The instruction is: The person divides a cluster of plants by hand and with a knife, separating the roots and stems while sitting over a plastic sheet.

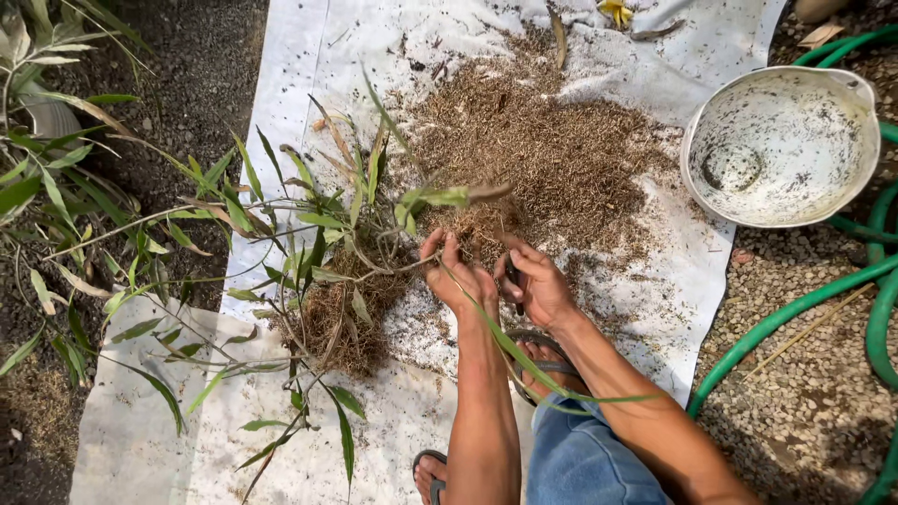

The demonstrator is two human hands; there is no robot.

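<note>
Left hand (456, 271): fingers curled shut around thin stems (393, 266) of a leafy uprooted plant (309, 252), apparently to steady it where stems meet the root clump (341, 318). Right hand (535, 281): closed on a small dark tool (515, 285), kind unclear, held just beside the left hand at the stems; a long green leaf blade (524, 360) trails across both forearms. Plant: lies on its side on a white sheet (281, 103) spread over the ground, roots toward the hands, leaves spreading left past the sheet's edge. Heap of brown husk-like mix (543, 150): on the sheet just beyond the hands, within reach. White bucket (781, 145): soiled inside, on gravel right of the sheet, apart from the hands. Green hose (795, 313): curves over the gravel at right. Sandalled foot (538, 360): under the right wrist, on the sheet. Loose leaves crowd the left hand's side.
</note>
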